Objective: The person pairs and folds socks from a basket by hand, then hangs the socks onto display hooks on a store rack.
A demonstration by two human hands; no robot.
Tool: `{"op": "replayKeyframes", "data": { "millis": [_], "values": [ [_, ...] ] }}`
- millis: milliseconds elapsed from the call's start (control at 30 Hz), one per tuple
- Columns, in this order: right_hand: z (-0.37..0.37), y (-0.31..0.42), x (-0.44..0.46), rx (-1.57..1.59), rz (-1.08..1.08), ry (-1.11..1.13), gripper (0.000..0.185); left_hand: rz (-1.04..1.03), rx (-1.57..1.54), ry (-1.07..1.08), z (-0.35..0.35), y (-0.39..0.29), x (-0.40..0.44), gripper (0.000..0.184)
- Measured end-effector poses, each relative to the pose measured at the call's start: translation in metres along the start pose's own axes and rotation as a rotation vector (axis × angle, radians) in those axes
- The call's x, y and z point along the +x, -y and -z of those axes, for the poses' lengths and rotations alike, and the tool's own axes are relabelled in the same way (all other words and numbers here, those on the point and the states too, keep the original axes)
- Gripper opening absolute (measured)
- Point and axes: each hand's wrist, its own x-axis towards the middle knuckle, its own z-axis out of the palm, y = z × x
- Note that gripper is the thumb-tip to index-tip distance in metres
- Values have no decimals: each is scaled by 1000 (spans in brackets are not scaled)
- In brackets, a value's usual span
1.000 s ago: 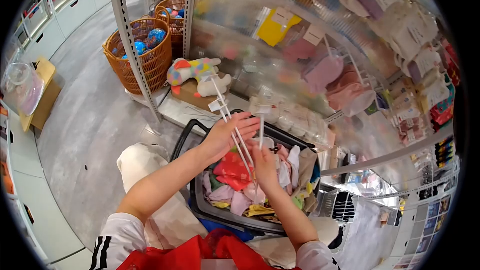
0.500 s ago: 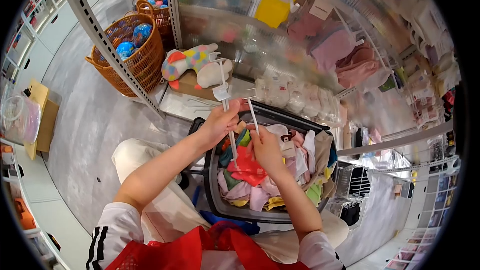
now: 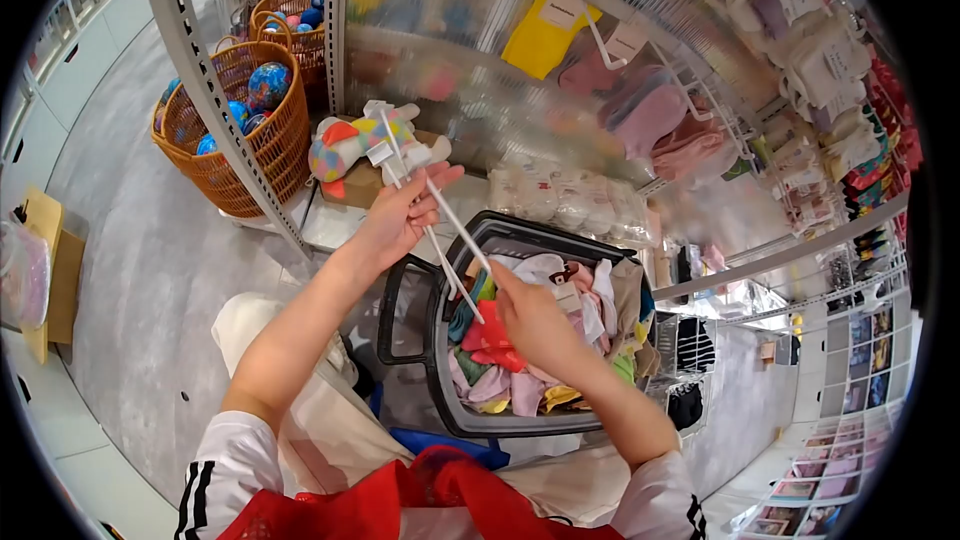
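My left hand (image 3: 398, 215) is closed on white display hooks with a small tag plate at the upper end, some fingers extended. My right hand (image 3: 535, 315) grips the lower end of a white rod (image 3: 460, 228), apparently another display hook, which slants up to my left hand and crosses the others. Below both hands stands a dark grey basket (image 3: 462, 418) filled with folded socks and small cloth items. A red cloth piece (image 3: 490, 340) lies in it beside my right hand. The basket's black handle (image 3: 385, 315) sticks out to the left.
Wicker baskets (image 3: 235, 185) with colourful balls stand at upper left behind a metal post (image 3: 205, 70). A patchwork plush toy (image 3: 340, 150) and packaged white goods (image 3: 570, 202) sit on the low shelf. Yellow socks (image 3: 545, 35) hang from the rack behind.
My left hand has moved up and left with the hooks, its fingers more extended. The rod in my right hand now crosses them. The view has shifted, bringing the basket handle into sight.
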Motion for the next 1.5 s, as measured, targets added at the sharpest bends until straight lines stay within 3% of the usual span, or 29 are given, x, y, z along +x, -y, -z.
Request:
{"op": "replayKeyframes", "data": {
  "millis": [67,100,133,200,267,333,433,533,633,700,767,800,867,933,1000,1067,1133,1233,1300,1367,1433,1500],
  "values": [
    [21,12,18,-120,-84,-6,39,-37,-1,-23,7,-7,1,28],
    [26,4,32,-155,27,-144,38,-68,-35,-33,14,-10,3,29],
    [43,16,51,-317,-83,-170,36,-100,-71,-45,21,-12,5,31],
    [71,23,94,-370,9,-393,21,-140,-156,-48,24,-14,2,33],
    [95,21,141,-497,57,-422,19,-145,-213,-139,24,-11,2,32],
    [116,59,160,-733,56,-258,14,-161,-213,-191,20,-11,-1,31],
    [127,57,205,-1215,209,-220,9,-213,-151,-189,16,-13,-14,31],
    [128,75,215,-1145,138,-240,3,-261,-116,-166,12,-24,-31,33],
    [133,105,216,-1293,7,39,15,-267,-113,-126,14,-34,-46,33],
    [141,131,176,-903,130,-106,17,-252,-161,-102,9,-40,-56,33],
    [141,124,198,-551,-48,-153,17,-230,-173,-66,7,-44,-64,32],
    [140,95,261,-392,-279,-134,18,-223,-158,-65,8,-46,-67,32],
    [136,92,289,-255,-533,-80,17,-206,-128,-67,10,-49,-71,33],
    [142,126,267,-310,-580,-22,16,-204,-88,-60,13,-51,-72,33],
    [143,112,295,-348,-687,166,16,-225,-65,-73,13,-52,-73,34],
    [146,104,295,-240,-655,178,14,-264,-62,-106,11,-51,-73,34],
    [152,98,262,14,-483,10,14,-264,-87,-78,14,-52,-73,35],
    [150,73,251,468,-417,-158,14,-235,-161,-2,22,-48,-64,34],
    [132,66,228,697,-464,-467,17,-232,-208,3,27,-45,-63,33],
    [104,50,205,242,-189,-678,21,-245,-228,-28,22,-41,-57,32],
    [68,15,190,-94,174,-745,21,-257,-229,-11,23,-39,-56,30],
    [23,19,155,-51,248,-518,20,-265,-219,-62,13,-39,-57,28]
  ]
}}
